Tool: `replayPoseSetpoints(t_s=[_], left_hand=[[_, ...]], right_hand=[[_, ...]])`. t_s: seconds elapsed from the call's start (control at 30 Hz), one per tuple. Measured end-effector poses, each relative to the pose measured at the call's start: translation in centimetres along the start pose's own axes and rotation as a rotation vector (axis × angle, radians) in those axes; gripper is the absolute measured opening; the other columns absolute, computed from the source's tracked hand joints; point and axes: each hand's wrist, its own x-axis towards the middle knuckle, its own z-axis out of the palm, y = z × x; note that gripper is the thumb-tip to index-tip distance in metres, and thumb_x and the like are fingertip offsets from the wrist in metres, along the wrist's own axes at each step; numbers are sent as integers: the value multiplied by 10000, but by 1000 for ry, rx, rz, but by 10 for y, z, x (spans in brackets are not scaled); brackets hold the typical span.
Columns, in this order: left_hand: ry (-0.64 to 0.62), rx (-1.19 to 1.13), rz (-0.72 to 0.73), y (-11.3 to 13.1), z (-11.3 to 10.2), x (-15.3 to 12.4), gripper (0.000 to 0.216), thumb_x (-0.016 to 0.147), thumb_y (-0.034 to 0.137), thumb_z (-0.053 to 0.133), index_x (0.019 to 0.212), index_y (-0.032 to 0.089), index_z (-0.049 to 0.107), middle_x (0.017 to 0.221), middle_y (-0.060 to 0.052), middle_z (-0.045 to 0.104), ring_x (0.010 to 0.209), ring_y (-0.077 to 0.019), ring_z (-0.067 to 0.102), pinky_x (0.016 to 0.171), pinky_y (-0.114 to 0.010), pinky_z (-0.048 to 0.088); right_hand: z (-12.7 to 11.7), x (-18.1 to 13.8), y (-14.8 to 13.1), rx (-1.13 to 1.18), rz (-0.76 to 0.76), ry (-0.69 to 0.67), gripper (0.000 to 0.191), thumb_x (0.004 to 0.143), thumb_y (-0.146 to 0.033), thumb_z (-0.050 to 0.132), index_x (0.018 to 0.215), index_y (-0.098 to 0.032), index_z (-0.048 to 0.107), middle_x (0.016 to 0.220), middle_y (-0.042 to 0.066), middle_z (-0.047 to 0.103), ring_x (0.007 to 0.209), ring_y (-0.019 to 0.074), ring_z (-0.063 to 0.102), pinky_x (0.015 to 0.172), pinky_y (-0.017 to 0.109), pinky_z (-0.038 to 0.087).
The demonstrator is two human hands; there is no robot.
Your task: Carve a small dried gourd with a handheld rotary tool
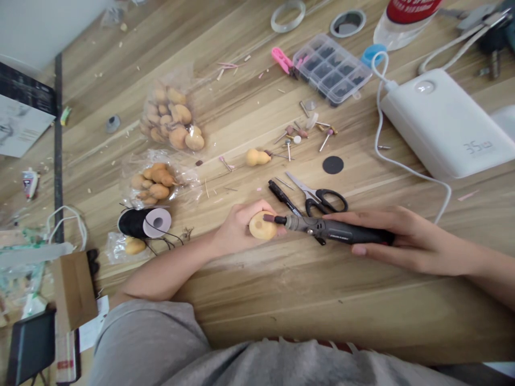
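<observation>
My left hand [237,228] is closed round a small pale yellow gourd [260,228], its rounded end facing the tool. In my right hand [418,246] lies a dark rotary tool [346,231], gripped along its body and pointing left. The reddish-brown grinding bit [269,218] at its tip is at the gourd's face; whether it presses on it I cannot tell. Just beyond the tool are a black marker pen [285,197] and black-handled scissors [317,195]. A second, bottle-shaped gourd [257,157] lies farther back among loose grinding bits [289,145].
Two plastic bags of small gourds [173,120] lie left of centre, near a spool of black cord [140,222]. A white power bank [450,123] with a cable stands at right. Behind are a compartment box [332,69], pink clippers [282,60], tape rolls [288,16] and a bottle [402,27].
</observation>
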Motion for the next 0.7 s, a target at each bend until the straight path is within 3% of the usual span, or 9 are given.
replayPoseSetpoints(t_s=[0.1,0.4,0.6,0.7], left_hand=[[16,18,25,1,0,1,208,760,249,736,842,146,575,720,-25,715,576,-79,638,527,-150,494],[-60,-61,26,-3,-3,-1,228,769,246,727,927,150,594,903,-80,751,781,-137,714,686,-212,568],[-25,15,38,0,-2,1,179,776,248,712,865,150,591,792,-46,734,661,-105,682,590,-175,530],[-37,-29,36,-1,-1,0,196,772,242,721,884,151,588,824,-53,741,698,-115,696,619,-186,546]], right_hand=[[0,-1,1,-6,10,-5,580,894,-223,615,1431,-369,451,1285,-19,682,1132,164,667,905,186,539],[-1,1,-2,23,-22,-36,548,883,-215,621,1404,-336,504,1305,14,669,1105,173,681,922,213,544],[-1,2,-1,16,3,-6,565,883,-226,624,1423,-320,486,1296,26,675,1121,192,675,906,230,554],[-2,2,-1,26,-7,-35,559,878,-201,626,1411,-313,501,1297,26,675,1116,180,676,909,212,542]])
